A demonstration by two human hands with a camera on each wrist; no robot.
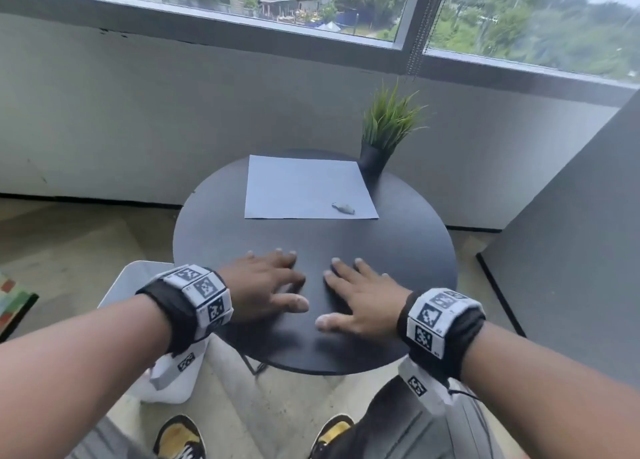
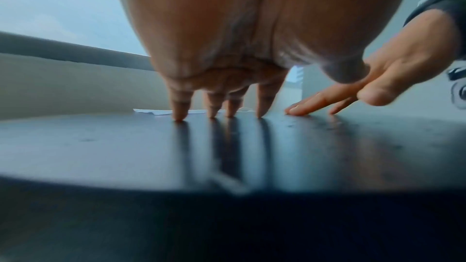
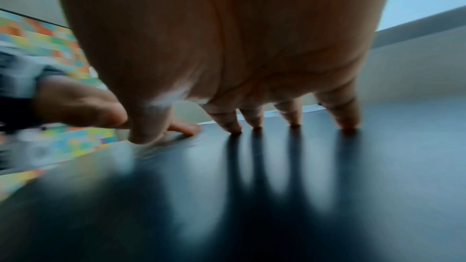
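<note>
Both hands lie spread on a round black table [image 1: 408, 250], palms down, holding nothing. My left hand [image 1: 266, 282] rests near the front left of the tabletop, its fingertips [image 2: 179, 116] touching the surface. My right hand [image 1: 360, 295] lies just beside it, thumbs nearly meeting, with fingertips [image 3: 349, 124] on the tabletop [image 3: 277, 186]. Beyond the hands a pale sheet of paper [image 1: 306, 188] lies flat on the far half of the table. A small grey crumpled scrap [image 1: 344, 208] sits near the sheet's front right corner. The sheet's edge [image 2: 151, 111] shows thin in the left wrist view.
A potted green plant [image 1: 384, 129] in a black pot stands at the table's far right edge. A grey wall with a window runs behind. A grey partition [image 1: 571, 250] stands close on the right. A white stool [image 1: 138, 278] is at the left, below my left arm.
</note>
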